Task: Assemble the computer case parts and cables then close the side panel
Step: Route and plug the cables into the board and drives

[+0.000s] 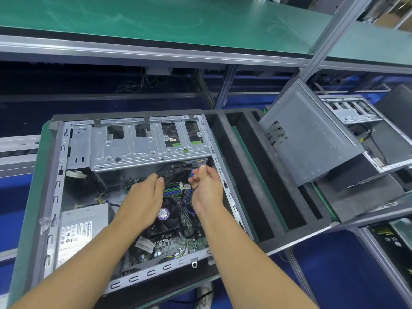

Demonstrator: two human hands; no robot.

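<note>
Both hands inside the open computer case (56, 181) on the counter (34, 188)

My left grip (145, 195) pinches a black cable (166, 174); my right grip (206, 186) pinches the connector (201, 163) of a blue cable (188, 202) (toward 12 o'clock, under the drive cage (133, 150)). The side panel (312, 141) leans at 3 o'clock.

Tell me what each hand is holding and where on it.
The left hand pinches a black cable mid-length; right hand pinches the blue cable at its connector end.
</note>
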